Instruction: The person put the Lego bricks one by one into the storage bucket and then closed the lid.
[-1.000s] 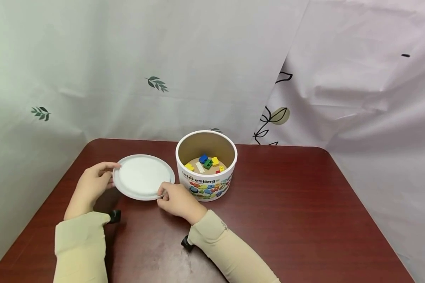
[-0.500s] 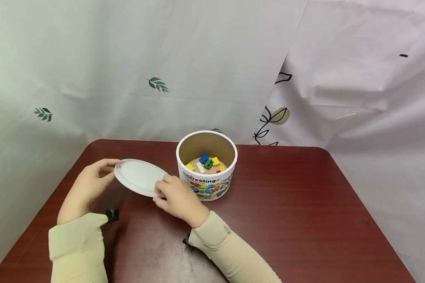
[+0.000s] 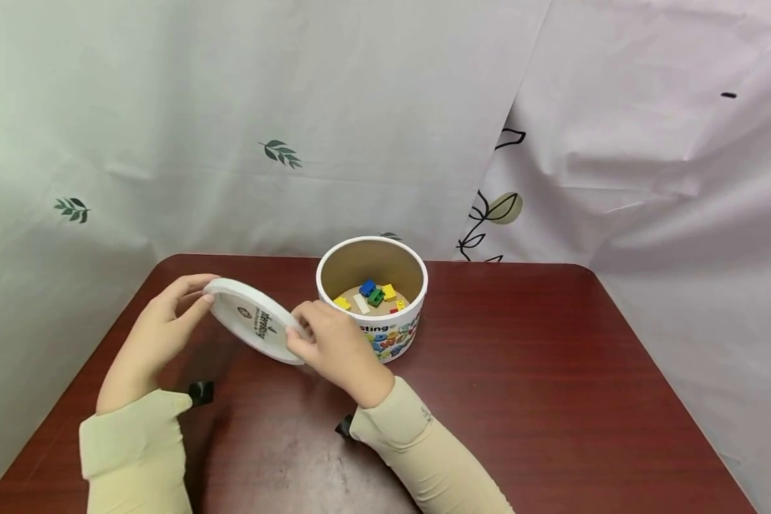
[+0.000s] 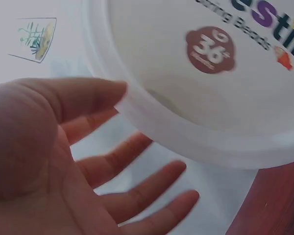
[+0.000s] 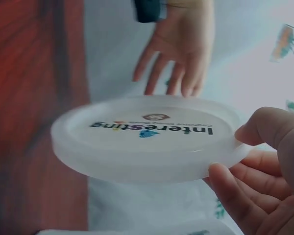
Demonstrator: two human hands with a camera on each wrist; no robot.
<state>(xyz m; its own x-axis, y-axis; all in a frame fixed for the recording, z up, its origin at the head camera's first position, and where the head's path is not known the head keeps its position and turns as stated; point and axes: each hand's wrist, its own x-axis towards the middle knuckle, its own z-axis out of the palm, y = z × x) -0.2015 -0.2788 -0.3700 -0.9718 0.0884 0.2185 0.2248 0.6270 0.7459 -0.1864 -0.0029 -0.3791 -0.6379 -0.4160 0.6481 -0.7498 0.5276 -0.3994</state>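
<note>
A white round lid [image 3: 247, 321] hangs tilted above the left part of the table, its printed face turned toward me. My left hand [image 3: 154, 335] pinches its far left edge, thumb on the printed side and index finger behind; the other fingers spread loose in the left wrist view. At the opposite edge, the thumb and fingers of my right hand [image 3: 343, 350] grip the rim. "Interesting" lettering shows on the lid [image 5: 157, 142] in the right wrist view. Just beyond my right hand stands an uncovered white bucket [image 3: 395, 341] with colourful print, partly hidden by that hand.
Several small toy bricks, among them a blue brick [image 3: 368, 288] and a green brick [image 3: 375, 297], lie on the bucket's floor. The dark red table [image 3: 520, 371] reaches back to a pale curtain [image 3: 360, 128] with leaf prints.
The lid has turned from its plain white underside to its printed face, tilting up between both hands. My right hand has shifted slightly right and now covers part of the bucket's print.
</note>
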